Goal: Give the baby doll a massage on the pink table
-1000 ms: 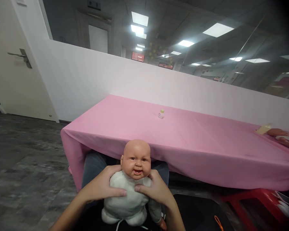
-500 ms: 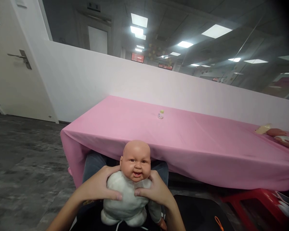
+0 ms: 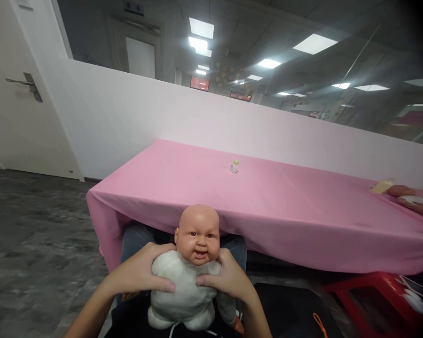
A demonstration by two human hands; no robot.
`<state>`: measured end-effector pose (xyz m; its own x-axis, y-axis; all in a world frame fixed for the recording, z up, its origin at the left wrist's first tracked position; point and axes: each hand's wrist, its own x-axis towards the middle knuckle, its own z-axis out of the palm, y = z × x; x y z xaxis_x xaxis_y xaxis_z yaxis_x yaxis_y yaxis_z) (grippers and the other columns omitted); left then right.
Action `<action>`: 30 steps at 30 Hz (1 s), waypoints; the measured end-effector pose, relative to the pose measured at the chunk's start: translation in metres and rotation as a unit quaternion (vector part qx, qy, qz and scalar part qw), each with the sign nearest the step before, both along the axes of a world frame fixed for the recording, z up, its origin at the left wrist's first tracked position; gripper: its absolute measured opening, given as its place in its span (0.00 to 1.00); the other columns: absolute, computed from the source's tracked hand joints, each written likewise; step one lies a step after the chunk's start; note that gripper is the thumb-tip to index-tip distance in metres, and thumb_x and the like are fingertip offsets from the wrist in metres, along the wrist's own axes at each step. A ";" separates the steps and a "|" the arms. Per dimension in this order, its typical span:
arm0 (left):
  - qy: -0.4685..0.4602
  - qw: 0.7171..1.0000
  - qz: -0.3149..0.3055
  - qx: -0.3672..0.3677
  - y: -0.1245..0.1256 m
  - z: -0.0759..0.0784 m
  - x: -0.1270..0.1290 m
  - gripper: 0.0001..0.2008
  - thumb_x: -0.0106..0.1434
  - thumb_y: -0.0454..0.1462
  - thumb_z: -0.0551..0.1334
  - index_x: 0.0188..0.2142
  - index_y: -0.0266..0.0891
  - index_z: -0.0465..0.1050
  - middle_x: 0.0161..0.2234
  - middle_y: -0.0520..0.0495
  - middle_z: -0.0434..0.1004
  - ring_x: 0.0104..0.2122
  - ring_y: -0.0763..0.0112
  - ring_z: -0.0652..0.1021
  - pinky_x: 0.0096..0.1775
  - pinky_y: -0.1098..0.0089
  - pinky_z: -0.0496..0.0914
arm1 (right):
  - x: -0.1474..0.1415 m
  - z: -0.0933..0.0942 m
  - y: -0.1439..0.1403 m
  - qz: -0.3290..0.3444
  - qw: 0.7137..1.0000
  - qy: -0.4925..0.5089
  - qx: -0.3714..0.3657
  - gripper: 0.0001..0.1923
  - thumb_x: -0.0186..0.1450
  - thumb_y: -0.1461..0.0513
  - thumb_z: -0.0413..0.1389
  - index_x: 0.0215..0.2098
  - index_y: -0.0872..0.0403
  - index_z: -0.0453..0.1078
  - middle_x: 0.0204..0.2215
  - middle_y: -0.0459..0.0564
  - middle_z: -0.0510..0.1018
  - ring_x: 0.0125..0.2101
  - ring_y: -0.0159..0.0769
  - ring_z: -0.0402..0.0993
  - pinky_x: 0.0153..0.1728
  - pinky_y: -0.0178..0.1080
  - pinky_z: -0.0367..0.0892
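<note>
A baby doll point(image 3: 186, 291) with a bald plastic head and a white cloth body sits upright on my lap, its face toward me. My left hand point(image 3: 153, 272) grips it at the shoulder on the left, thumb across the chest and fingers hidden behind. On the other side my right hand point(image 3: 222, 277) holds it the same way, thumb near the middle of the chest. One doll arm hangs below my right hand. Beyond the doll, a small bottle point(image 3: 234, 167) with a yellow-green cap stands on the pink-covered table.
The pink tablecloth point(image 3: 285, 197) drapes over the table edge in front of my knees. Another doll point(image 3: 405, 192) lies at the table's far right. A red plastic stool point(image 3: 377, 295) and a black surface point(image 3: 292, 305) with an orange loop point(image 3: 319, 324) are low at right.
My left hand has shifted slightly left on the doll's shoulder. The camera view has moved a little; the doll stays upright between both hands.
</note>
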<state>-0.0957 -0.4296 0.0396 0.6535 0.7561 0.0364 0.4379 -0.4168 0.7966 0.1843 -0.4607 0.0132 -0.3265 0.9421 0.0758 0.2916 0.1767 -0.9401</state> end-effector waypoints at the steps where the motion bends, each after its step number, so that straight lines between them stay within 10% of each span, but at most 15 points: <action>1: 0.000 1.000 -0.002 -0.004 0.000 0.000 0.000 0.33 0.50 0.53 0.74 0.53 0.41 0.79 0.41 0.50 0.83 0.40 0.58 0.79 0.41 0.71 0.72 | 0.000 0.000 0.000 0.001 1.000 0.002 0.000 0.33 0.50 0.48 0.73 0.49 0.57 0.80 0.43 0.52 0.83 0.44 0.50 0.78 0.48 0.46 0.73; 21: -0.021 0.999 -0.012 -0.025 -0.001 0.003 0.002 0.32 0.51 0.51 0.76 0.53 0.42 0.77 0.41 0.51 0.82 0.40 0.61 0.79 0.41 0.72 0.70 | 0.019 0.017 -0.004 0.073 0.995 -0.020 -0.065 0.37 0.50 0.50 0.73 0.55 0.56 0.76 0.45 0.51 0.83 0.45 0.50 0.78 0.43 0.40 0.74; 30: 0.032 0.999 0.003 0.028 0.002 -0.005 -0.014 0.40 0.49 0.54 0.75 0.60 0.46 0.72 0.50 0.48 0.80 0.48 0.53 0.78 0.50 0.66 0.73 | 0.047 0.021 -0.002 0.067 0.991 -0.103 -0.045 0.46 0.53 0.47 0.72 0.66 0.49 0.67 0.57 0.53 0.78 0.55 0.54 0.72 0.57 0.46 0.67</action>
